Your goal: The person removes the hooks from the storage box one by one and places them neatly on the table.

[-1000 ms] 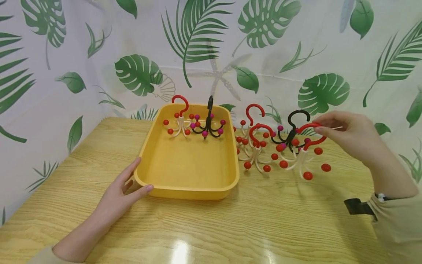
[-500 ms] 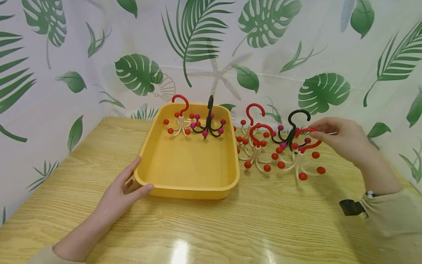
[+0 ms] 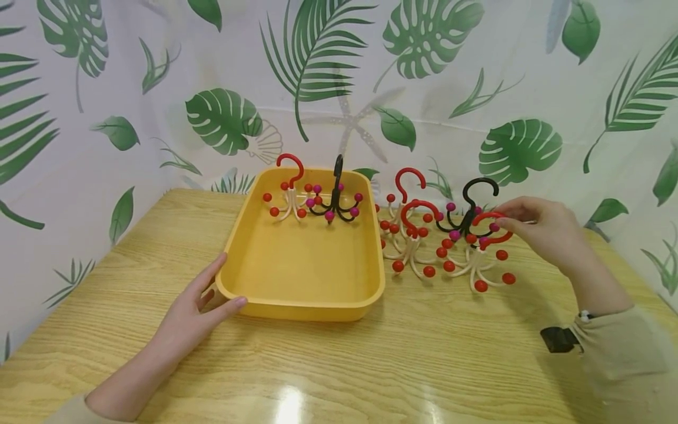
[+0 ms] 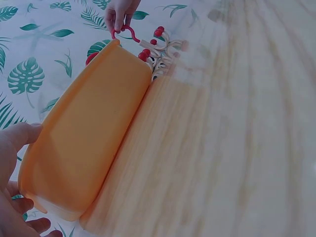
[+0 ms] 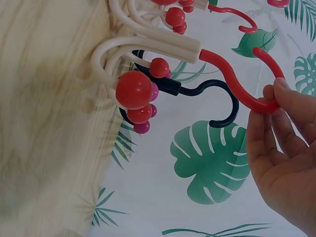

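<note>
My left hand [image 3: 188,312] spans the near left corner of a yellow tray [image 3: 304,311], thumb on the front rim and fingers along the left side. My right hand [image 3: 548,229] pinches the red hook of a multi-prong hanger [image 3: 479,259] with cream arms and red ball tips. This hanger is upright, its ball tips close over the wooden table right of the tray. In the right wrist view, thumb and fingertips meet at the end of the red hook [image 5: 229,74]. A black hanger [image 3: 466,221] with magenta balls stands just behind it, partly covered.
Other red-hooked hangers [image 3: 410,247] crowd together against the tray's right side. Inside the tray, at its far end, stand a red-hooked hanger [image 3: 291,203] and a black hanger [image 3: 335,197]. A leaf-print cloth [image 3: 339,70] rises behind the table [image 3: 328,365].
My right hand has come down and slightly left with the red-hooked hanger, bringing it nearer the table and the other hangers. My left hand and the tray have stayed in place.
</note>
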Demonstrator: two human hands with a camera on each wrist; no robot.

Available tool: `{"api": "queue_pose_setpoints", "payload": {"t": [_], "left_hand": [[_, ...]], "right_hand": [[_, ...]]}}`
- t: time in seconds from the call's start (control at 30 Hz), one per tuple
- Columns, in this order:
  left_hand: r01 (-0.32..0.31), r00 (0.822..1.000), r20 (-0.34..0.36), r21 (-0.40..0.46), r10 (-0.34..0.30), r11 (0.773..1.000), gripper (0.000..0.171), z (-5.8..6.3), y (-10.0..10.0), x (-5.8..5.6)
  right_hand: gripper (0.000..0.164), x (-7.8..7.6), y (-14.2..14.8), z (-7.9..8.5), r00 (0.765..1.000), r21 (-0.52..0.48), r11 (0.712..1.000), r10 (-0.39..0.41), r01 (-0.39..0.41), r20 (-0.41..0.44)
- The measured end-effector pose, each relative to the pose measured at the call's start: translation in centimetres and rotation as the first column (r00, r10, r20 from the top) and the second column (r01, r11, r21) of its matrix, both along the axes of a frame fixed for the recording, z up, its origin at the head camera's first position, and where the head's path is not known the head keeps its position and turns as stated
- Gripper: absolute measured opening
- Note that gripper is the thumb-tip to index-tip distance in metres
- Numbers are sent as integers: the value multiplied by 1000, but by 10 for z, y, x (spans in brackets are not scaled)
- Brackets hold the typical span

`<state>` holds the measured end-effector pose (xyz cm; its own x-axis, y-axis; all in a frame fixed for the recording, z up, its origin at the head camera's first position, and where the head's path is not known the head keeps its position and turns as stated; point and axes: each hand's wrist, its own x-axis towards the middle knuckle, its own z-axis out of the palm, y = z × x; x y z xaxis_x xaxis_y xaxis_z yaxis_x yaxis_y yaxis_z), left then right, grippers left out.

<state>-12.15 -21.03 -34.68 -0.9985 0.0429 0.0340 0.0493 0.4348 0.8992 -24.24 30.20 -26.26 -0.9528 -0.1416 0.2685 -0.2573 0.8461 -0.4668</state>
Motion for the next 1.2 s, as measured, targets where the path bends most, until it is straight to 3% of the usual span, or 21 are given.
{"api": "queue_pose_setpoints", "payload": {"t": [0.63, 1.2], "left_hand": [[-6, 1000, -2, -4, 6, 1000, 88, 0, 0, 0], [-10, 1000, 3, -12, 10, 1000, 87, 0, 1, 1]], "right_hand": [[22, 1, 2, -4, 996, 11, 1000, -16, 17, -89], [23, 1, 3, -6, 998, -1, 1000, -21, 21, -52]]}}
